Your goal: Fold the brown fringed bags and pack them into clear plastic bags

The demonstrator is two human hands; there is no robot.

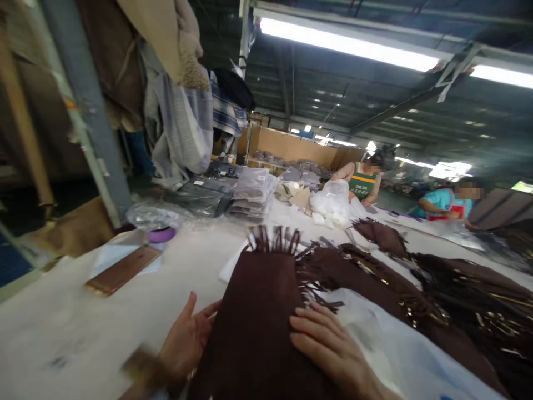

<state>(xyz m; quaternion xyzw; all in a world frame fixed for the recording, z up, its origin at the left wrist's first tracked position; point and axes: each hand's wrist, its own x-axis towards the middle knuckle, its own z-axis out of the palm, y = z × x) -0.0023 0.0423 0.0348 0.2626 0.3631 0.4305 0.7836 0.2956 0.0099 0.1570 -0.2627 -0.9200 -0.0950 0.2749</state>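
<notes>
A dark brown folded scarf with a fringe at its far end lies on the white table in front of me. My right hand rests on the scarf's right side, fingers stretched out flat. At the left edge is my left hand, its thumb raised and apart, the fingertips partly hidden by the cloth. The left wrist area is blurred. More brown fringed scarves with shiny gold-coloured bits lie to the right. A translucent plastic bag is spread beside my right hand.
A brown phone-like slab and a purple tape roll are on the left. Stacked bagged grey goods and a white plastic bag stand farther back. Clothes hang from a metal frame. Two co-workers are across the tables.
</notes>
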